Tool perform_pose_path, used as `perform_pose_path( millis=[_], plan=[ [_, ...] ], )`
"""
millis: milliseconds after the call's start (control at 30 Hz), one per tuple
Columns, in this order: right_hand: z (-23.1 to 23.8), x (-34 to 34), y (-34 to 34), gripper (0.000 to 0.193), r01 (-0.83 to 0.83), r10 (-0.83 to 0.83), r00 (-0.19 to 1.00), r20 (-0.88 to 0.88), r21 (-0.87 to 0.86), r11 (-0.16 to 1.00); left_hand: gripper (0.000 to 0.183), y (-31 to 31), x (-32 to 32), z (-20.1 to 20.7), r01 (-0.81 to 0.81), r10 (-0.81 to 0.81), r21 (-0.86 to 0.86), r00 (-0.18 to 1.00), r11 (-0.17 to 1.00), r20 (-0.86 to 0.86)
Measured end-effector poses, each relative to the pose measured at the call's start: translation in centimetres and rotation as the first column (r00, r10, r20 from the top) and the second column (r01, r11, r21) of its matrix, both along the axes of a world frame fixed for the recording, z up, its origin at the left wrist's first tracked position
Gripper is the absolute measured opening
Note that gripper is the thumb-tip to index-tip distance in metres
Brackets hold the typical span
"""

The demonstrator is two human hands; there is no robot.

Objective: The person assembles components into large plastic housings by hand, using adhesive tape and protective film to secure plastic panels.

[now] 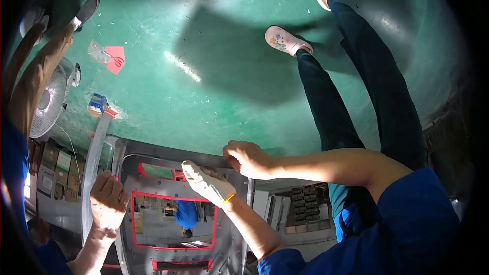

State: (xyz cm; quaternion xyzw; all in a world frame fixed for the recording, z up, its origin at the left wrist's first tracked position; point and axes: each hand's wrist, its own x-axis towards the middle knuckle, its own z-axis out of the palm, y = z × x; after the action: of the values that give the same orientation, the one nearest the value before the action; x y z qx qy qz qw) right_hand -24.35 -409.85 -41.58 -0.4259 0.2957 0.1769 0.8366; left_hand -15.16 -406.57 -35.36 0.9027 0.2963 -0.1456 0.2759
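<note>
Neither of my own hands can be made out; the forearms in view lead to co-workers' blue sleeves. A large dark grey frame panel (158, 185) with red-edged openings stands between two people. The co-worker at the right holds a bare hand (249, 159), fingers curled, by the panel's edge. That person's other hand, in a white glove (206, 181), lies over the panel by a red-edged opening; what it touches is unclear. From the left comes another co-worker's bare hand (108, 198), half closed at the panel's side. Whether it holds anything is hidden.
People and floor appear upside down. Red-handled scissors (117, 61) lie on red paper (115, 51) on the green floor. Nearby are a blue box (97, 104), a standing fan (48, 99) and a grey metal post (94, 168). Shelves with boxes (305, 214) stand beyond the panel.
</note>
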Motion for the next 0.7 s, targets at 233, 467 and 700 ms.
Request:
perform_pose_path(
  millis=[233, 467, 700],
  plan=[
    [0.0, 0.2, 2.9, 0.01, 0.031, -0.013, 0.994, -0.105, 0.166, 0.986, 0.033, 2.3, -0.3, 0.5, 0.059, -0.057, 0.063, 0.998, 0.996, -0.033],
    [-1.2, -1.4, 2.1, 0.006, -0.085, 0.113, 0.988, -0.101, 0.248, 0.965, 0.031, 4.1, -2.2, -0.1, 0.068, -0.061, 0.141, 0.997, 0.988, -0.052],
    [-2.3, -2.6, -1.5, 0.007, -0.111, 0.122, 0.989, -0.089, 0.12, 0.986, 0.037, 6.7, -2.3, 0.9, 0.053, -0.052, 0.032, 0.998, 0.998, -0.026]
  ],
)
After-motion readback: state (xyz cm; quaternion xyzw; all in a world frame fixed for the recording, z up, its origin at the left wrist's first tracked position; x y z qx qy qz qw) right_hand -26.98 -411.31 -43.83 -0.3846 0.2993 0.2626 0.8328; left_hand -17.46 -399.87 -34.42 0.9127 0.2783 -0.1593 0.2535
